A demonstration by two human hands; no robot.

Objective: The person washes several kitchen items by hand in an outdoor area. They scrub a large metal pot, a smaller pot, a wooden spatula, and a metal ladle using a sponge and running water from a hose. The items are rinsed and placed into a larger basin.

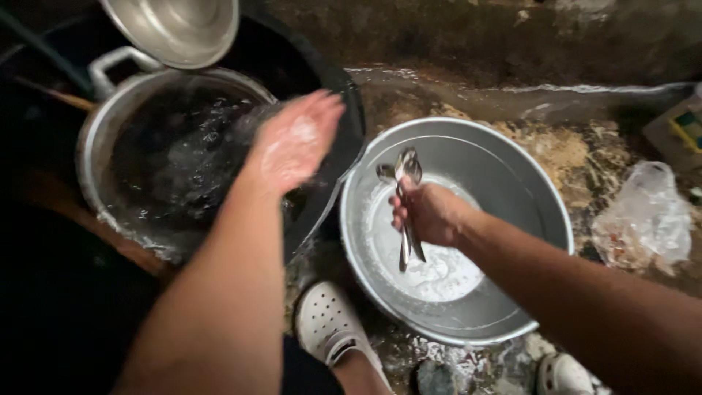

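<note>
Spoons stood bunched in the right hand, gripped tight over the sudsy basin at centre frame, soaped but seemingly unrinsed. Left hand, open and lathered, hung above the water-filled pot at upper left.

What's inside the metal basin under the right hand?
The metal basin holds a shallow pool of white soapy water at its bottom. The right hand grips a bunch of spoons above it. The hand and spoons hide part of the pool.
</note>
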